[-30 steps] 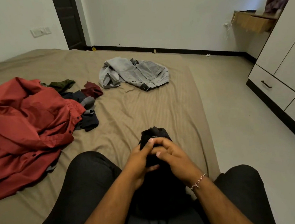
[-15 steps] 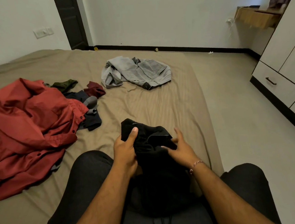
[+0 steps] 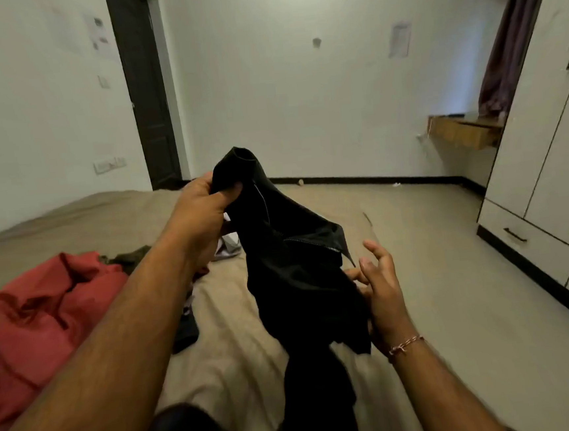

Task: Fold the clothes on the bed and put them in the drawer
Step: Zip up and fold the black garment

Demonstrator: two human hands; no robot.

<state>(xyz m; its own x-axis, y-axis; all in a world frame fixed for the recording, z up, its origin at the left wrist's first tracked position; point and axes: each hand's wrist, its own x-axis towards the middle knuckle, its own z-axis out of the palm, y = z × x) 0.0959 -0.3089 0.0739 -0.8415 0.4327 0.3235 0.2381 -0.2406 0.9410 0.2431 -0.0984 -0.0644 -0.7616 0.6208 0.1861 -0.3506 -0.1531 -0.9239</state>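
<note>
Plain white-walled bedroom, tan-sheeted bed (image 3: 80,219), wardrobe with a drawer (image 3: 533,245) off right. Left hand (image 3: 204,219) pinches the black zippered garment (image 3: 298,276) up high by one end; right hand (image 3: 379,289) is loose-fingered against its lower edge, gripping nothing. With only one pinch holding it, I'd guess it'll twist or slip into the lap. Red shirt (image 3: 37,319) waits unfolded.

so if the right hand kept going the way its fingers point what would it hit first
Probably the black zippered garment: the right hand is open, fingers aimed up and left at the cloth hanging from the left hand. Depth is unclear, and some fingertips may already touch it.
</note>
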